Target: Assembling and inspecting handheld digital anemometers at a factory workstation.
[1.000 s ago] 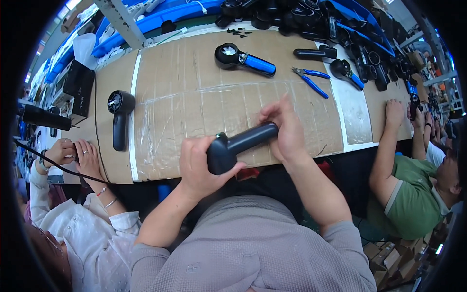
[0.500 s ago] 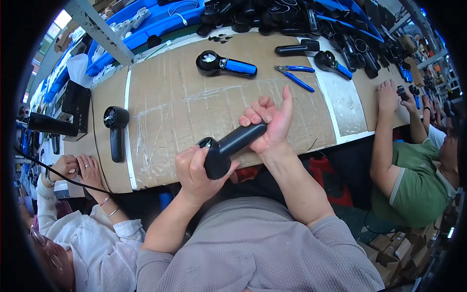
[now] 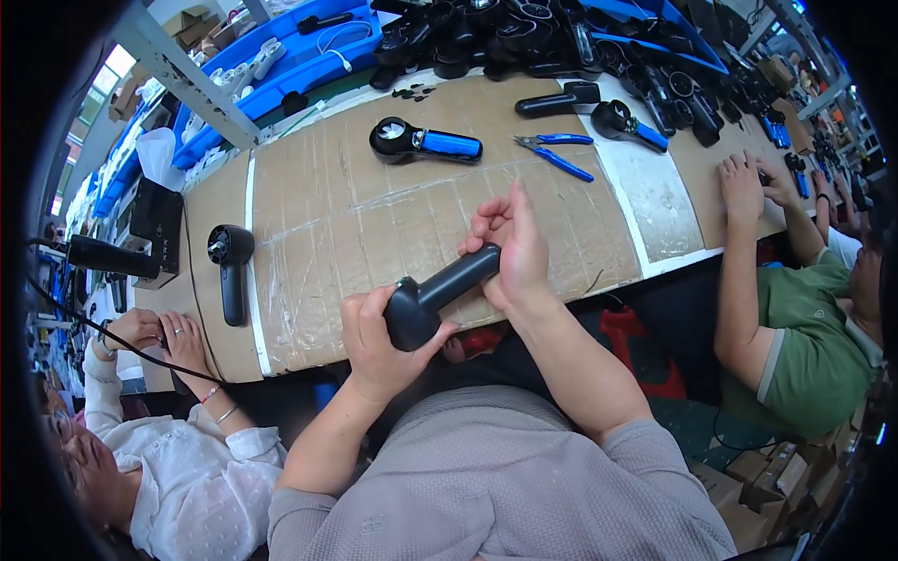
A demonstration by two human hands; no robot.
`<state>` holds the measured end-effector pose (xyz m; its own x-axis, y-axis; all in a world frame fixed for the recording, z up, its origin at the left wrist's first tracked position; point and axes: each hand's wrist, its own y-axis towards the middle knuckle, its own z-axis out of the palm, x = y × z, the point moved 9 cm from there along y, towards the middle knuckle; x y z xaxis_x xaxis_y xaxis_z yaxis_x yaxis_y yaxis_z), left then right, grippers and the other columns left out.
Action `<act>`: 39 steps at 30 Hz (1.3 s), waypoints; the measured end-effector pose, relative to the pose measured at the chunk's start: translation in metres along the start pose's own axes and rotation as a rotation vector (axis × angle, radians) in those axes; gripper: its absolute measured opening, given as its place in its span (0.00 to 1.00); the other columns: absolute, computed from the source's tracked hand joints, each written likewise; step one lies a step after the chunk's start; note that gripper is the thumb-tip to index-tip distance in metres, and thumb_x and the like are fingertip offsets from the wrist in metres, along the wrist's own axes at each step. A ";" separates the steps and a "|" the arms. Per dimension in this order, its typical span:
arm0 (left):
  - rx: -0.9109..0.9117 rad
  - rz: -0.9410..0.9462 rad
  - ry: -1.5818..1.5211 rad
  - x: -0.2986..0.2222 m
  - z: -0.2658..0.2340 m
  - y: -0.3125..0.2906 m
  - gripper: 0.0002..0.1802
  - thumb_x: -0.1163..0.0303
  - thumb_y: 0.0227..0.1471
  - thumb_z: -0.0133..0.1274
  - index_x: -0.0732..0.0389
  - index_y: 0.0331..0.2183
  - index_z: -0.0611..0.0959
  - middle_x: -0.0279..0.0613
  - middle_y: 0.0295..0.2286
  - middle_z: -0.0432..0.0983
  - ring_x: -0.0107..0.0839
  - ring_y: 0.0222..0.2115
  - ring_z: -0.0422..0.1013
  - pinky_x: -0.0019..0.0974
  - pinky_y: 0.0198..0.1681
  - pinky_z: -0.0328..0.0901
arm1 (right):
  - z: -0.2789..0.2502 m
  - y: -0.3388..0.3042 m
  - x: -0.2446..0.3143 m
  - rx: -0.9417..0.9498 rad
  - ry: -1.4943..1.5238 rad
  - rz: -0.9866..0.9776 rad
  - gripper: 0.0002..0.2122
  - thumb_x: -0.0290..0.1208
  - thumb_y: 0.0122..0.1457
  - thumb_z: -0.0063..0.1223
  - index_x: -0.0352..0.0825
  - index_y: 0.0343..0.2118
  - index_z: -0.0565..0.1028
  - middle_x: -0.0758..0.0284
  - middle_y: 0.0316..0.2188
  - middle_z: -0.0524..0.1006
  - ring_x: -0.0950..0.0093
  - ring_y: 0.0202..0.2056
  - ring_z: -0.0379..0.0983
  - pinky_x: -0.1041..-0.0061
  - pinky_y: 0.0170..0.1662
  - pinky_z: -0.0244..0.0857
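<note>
A black handheld fan (image 3: 453,283) is held out over the near edge of the table, its handle slanting up to the right. My left hand (image 3: 376,344) grips its round head, thumb below and fingers on the far side. Against the free end of the handle rests the palm of my right hand (image 3: 520,254), its thumb stretched up and its fingers loosely bent, not wrapped round it. Farther back lie a fan with a blue cell in its bared handle (image 3: 449,145) and blue-handled cutters (image 3: 558,154). The inside of the held fan's head is mostly hidden.
Another black fan (image 3: 230,271) lies at the left, near a black box (image 3: 155,224). More fans and black parts are heaped at the back beside a blue tray (image 3: 276,89). Co-workers sit left (image 3: 201,477) and right (image 3: 795,346). A cable (image 3: 140,348) crosses at left.
The fan has turned in my left hand, so its open face no longer shows. My right palm has swung upright against the handle's end. The whole view has shifted slightly.
</note>
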<state>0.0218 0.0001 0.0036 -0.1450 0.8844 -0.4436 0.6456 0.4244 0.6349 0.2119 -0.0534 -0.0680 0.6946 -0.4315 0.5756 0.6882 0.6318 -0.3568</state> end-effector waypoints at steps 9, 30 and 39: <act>-0.083 0.110 0.052 -0.015 -0.002 0.006 0.43 0.55 0.39 0.77 0.62 0.52 0.73 0.44 0.39 0.73 0.40 0.35 0.70 0.39 0.43 0.67 | 0.009 -0.011 0.015 -0.046 0.160 0.105 0.21 0.57 0.67 0.50 0.44 0.27 0.72 0.75 0.18 0.67 0.78 0.20 0.67 0.76 0.28 0.63; 0.418 -1.074 -1.447 0.027 0.040 -0.015 0.29 0.49 0.64 0.53 0.68 0.49 0.78 0.55 0.39 0.80 0.36 0.24 0.75 0.31 0.24 0.69 | 0.048 -0.048 0.051 0.346 -0.538 -0.484 0.25 0.56 0.74 0.40 0.33 0.43 0.75 0.66 0.25 0.74 0.73 0.29 0.75 0.72 0.38 0.70; 0.609 -1.528 -1.972 -0.022 0.072 -0.064 0.41 0.35 0.67 0.38 0.68 0.47 0.81 0.55 0.29 0.82 0.38 0.15 0.73 0.34 0.08 0.57 | 0.053 -0.037 0.039 0.277 -0.133 -0.070 0.29 0.60 0.72 0.39 0.34 0.35 0.77 0.66 0.22 0.74 0.72 0.25 0.75 0.73 0.33 0.69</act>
<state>0.0373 -0.0609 -0.0725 -0.2006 -0.9611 -0.1900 0.8867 -0.0957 -0.4523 0.2022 -0.0599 0.0067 0.6016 -0.4040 0.6891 0.6376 0.7625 -0.1096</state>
